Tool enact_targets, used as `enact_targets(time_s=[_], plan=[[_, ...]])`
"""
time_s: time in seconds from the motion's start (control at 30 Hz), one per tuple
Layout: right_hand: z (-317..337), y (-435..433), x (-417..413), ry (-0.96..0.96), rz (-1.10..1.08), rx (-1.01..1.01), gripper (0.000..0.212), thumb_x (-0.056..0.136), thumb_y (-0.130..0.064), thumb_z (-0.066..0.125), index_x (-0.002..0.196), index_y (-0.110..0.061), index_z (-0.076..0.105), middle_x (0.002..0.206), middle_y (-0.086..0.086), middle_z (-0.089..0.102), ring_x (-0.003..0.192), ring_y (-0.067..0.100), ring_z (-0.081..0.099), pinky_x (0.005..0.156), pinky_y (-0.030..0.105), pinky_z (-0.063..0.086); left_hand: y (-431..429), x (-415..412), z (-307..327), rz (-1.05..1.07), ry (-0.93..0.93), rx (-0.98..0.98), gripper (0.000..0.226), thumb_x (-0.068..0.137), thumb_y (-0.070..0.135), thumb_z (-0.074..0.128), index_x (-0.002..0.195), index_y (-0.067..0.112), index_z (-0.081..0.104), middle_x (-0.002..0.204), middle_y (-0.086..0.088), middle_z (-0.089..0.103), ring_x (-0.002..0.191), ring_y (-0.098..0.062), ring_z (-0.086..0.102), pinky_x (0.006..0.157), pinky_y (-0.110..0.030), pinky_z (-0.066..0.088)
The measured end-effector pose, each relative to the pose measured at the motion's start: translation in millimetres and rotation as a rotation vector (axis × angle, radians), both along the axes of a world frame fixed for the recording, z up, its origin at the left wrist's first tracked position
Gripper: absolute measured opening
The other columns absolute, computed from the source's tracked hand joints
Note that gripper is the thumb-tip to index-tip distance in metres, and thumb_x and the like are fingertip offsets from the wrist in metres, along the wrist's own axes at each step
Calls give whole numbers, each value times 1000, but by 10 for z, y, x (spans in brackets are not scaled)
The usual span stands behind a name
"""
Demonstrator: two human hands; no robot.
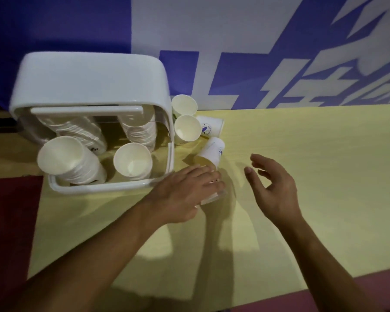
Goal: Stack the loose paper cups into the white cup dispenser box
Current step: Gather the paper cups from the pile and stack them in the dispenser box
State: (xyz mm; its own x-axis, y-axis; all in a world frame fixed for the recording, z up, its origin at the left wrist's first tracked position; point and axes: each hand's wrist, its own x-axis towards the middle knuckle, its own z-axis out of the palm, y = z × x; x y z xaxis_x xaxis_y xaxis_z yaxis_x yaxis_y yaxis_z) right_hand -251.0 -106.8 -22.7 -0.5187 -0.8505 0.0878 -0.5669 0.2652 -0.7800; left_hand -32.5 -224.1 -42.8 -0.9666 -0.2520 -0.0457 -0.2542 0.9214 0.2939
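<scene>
A yellow desk [302, 154] seen from above. A person's left grip [189, 190] lies over a paper cup [214, 197] on its side, fingers across the top and thumb hidden, so a firm hold cannot be confirmed. The right grip [275, 190] hovers just right of it, fingers spread and relaxed, holding nothing. The white dispenser box [88, 79] stands just left of the left grip and holds two cup stacks [70, 158]. Four loose cups [187, 129] cluster beside the box's right wall, just beyond the left grip.
</scene>
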Motion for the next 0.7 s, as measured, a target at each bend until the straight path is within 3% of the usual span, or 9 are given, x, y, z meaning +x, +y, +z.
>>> enact_targets(time_s=[0.07, 0.2, 0.33, 0.5, 0.6, 0.67, 0.7], plan=[[-29, 95, -109, -14, -5, 11, 43, 95, -40, 66, 130, -16, 69, 121, -8, 69, 111, 5, 66, 94, 20, 53, -60, -164, -48, -61, -84, -111, 88, 62, 22, 85, 145, 25, 55, 154, -3, 52, 143, -26, 49, 124, -38, 26], [-88, 238, -296, -37, -6, 58, 43, 96, -41, 67, 132, -17, 68, 124, -7, 68, 113, 3, 65, 92, 12, 49, -39, -405, -142, -99, -305, -171, 81, 90, 31, 66, 161, 31, 29, 173, 1, 19, 160, -24, 12, 130, -41, 4], [-105, 340, -423, -40, 8, 105, 43, 98, -42, 65, 135, -19, 65, 127, -12, 66, 114, 0, 63, 92, 9, 47, 28, -521, -201, -82, -281, -166, 72, 89, 20, 63, 157, 26, 39, 165, -2, 36, 158, -27, 21, 128, -42, 11], [-157, 415, -489, -81, 8, 138, 44, 97, -44, 66, 135, -22, 64, 125, -14, 64, 111, -8, 60, 91, 13, 48, 102, -575, -198, -84, -397, -282, 75, 94, 16, 56, 161, 26, 23, 166, -1, 27, 157, -27, 17, 128, -44, 9], [-222, 376, -501, -81, 31, 106, 46, 95, -45, 68, 134, -22, 66, 126, -12, 66, 114, 1, 63, 95, 21, 51, 63, -567, -163, -107, -272, -272, 77, 81, 29, 72, 150, 21, 41, 149, -4, 50, 139, -30, 46, 117, -47, 36], [-235, 283, -522, -66, 54, 74, 43, 95, -41, 70, 133, -21, 66, 126, -12, 66, 113, 3, 64, 96, 24, 52, 49, -525, -137, -66, -73, -216, 75, 68, 36, 79, 137, 16, 54, 130, -4, 63, 117, -28, 61, 101, -39, 48], [-226, 211, -533, -57, 66, 59, 42, 96, -37, 71, 134, -20, 66, 127, -10, 66, 114, 4, 64, 96, 25, 53, 66, -501, -93, -23, 21, -159, 72, 68, 39, 78, 133, 15, 57, 124, -2, 65, 110, -25, 63, 95, -31, 46]])
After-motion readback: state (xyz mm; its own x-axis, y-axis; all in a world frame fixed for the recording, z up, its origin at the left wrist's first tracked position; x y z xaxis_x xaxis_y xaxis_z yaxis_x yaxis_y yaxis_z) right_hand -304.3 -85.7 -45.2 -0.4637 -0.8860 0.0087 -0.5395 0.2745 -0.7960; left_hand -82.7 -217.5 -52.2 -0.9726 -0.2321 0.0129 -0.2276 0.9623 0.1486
